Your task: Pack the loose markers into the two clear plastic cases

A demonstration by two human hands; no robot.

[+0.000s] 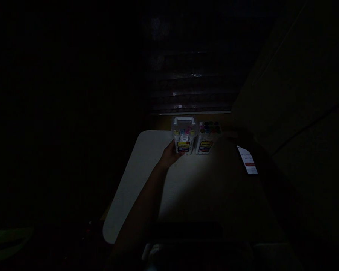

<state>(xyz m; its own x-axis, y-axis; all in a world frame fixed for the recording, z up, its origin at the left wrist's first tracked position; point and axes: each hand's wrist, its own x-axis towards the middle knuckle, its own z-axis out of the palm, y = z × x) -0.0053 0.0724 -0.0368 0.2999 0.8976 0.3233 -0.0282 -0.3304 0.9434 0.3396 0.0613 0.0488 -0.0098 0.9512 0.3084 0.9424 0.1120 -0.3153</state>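
Near the far edge of the table stands a clear plastic marker case (184,139) with a white handle on its lid, a yellow and purple label and colored marker ends inside. My left hand (170,154) is closed around its lower left side, with the thumb at the front. Right beside it is a second marker case (205,139), its colored marker ends showing at the top. My right hand (251,145) is a dark shape at the upper edge of a phone (247,160) with a lit timer screen. Its fingers are lost in the dark.
The pale table (130,188) has a rounded left corner and lies half in shadow. A dark slatted shutter (196,86) rises behind it. A wall with a cable (307,130) stands on the right. Most of the surroundings are too dark to make out.
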